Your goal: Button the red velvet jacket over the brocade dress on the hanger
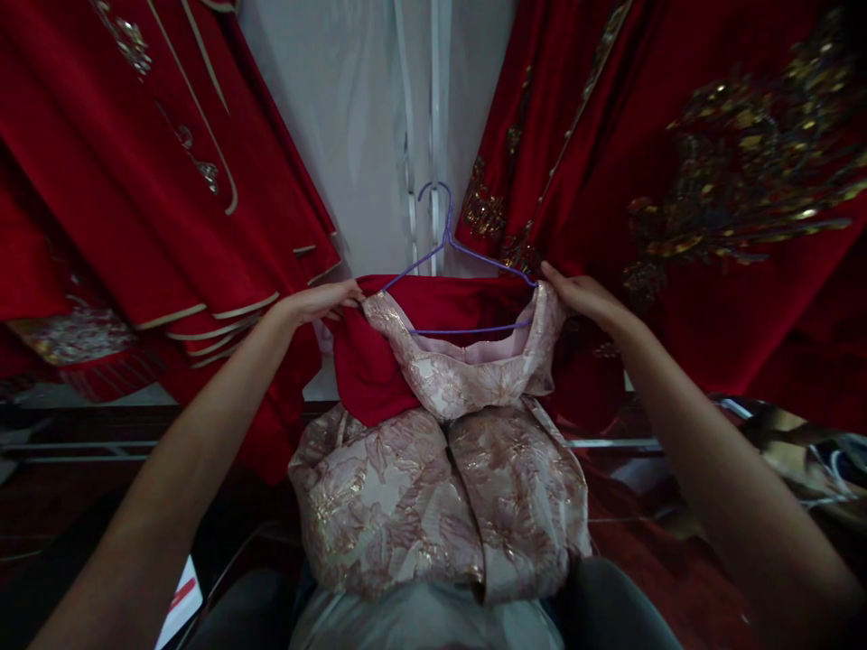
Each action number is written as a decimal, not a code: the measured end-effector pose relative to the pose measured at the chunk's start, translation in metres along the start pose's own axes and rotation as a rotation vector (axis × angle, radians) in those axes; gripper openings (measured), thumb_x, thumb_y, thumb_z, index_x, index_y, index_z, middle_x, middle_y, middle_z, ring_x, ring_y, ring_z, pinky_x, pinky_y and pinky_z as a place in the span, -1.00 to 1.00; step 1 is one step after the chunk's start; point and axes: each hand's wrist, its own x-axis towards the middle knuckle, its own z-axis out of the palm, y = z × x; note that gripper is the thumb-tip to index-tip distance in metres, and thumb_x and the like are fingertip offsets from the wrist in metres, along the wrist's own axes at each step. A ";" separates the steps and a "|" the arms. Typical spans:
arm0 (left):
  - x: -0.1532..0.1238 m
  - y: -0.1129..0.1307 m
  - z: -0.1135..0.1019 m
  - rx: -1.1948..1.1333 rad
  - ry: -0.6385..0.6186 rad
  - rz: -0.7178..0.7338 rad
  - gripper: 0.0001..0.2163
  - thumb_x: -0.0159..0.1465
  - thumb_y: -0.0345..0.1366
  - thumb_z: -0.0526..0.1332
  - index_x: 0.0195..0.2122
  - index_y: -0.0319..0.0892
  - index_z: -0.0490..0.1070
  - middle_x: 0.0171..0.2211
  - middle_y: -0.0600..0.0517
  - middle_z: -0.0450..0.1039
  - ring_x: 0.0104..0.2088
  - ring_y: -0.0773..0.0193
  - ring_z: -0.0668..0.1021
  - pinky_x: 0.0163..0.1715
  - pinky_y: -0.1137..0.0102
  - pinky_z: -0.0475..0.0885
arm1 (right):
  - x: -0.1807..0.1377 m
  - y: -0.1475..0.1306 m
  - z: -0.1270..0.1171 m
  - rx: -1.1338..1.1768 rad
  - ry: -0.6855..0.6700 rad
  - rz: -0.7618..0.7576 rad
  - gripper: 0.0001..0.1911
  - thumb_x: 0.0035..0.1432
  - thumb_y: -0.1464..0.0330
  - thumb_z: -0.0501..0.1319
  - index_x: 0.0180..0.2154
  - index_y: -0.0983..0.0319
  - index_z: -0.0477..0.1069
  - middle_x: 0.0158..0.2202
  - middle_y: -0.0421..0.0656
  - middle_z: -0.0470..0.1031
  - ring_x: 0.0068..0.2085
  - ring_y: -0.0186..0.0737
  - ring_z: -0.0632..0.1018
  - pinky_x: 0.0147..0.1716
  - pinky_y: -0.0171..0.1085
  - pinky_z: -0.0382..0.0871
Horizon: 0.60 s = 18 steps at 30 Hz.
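Note:
A pink and gold brocade dress (433,375) hangs by its shoulders on a purple wire hanger (447,236), its skirt bunched over my lap. My left hand (329,300) pinches the dress at its left shoulder, by the hanger's end. At the opposite shoulder my right hand (575,293) grips the fabric, thumb up along the edge. Red cloth (369,375) lies behind the neckline and droops below my left hand. The hanger's hook points up and touches nothing that I can make out.
Red garments with pale piping (223,226) hang at the left. More red garments with gold embroidery (738,171) hang at the right, close to my right arm. Between them is a pale panel (325,117). A low metal rail (81,447) runs near the floor.

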 end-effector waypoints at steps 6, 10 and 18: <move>0.019 -0.037 0.010 -0.557 -0.236 -0.198 -0.51 0.27 0.01 -0.08 -0.41 -0.27 0.47 -0.49 -0.11 0.53 -0.47 0.18 0.52 -0.32 0.29 0.40 | -0.016 0.007 0.001 0.463 -0.066 -0.151 -0.56 -0.02 -0.06 0.18 -0.43 0.20 0.45 -0.54 -0.20 0.45 -0.57 -0.31 0.37 -0.60 -0.34 0.21; 0.024 -0.055 0.014 -0.713 -0.308 -0.235 -0.49 0.29 0.03 -0.14 -0.40 -0.22 0.45 -0.49 -0.06 0.52 -0.46 0.21 0.52 -0.31 0.32 0.40 | -0.024 0.006 0.004 0.485 0.046 -0.283 -0.65 -0.02 0.06 0.25 -0.28 0.16 0.48 -0.39 -0.22 0.51 -0.48 -0.33 0.43 -0.53 -0.37 0.25; 0.001 -0.052 0.005 -0.348 -0.414 -0.343 -0.38 0.18 0.20 -0.15 -0.15 -0.17 0.48 -0.11 -0.23 0.49 -0.28 0.00 0.53 -0.28 0.19 0.39 | -0.028 0.010 0.010 0.194 0.185 -0.444 -0.65 0.05 0.07 0.19 -0.25 0.18 0.49 -0.33 -0.15 0.54 -0.35 -0.21 0.49 -0.39 -0.29 0.32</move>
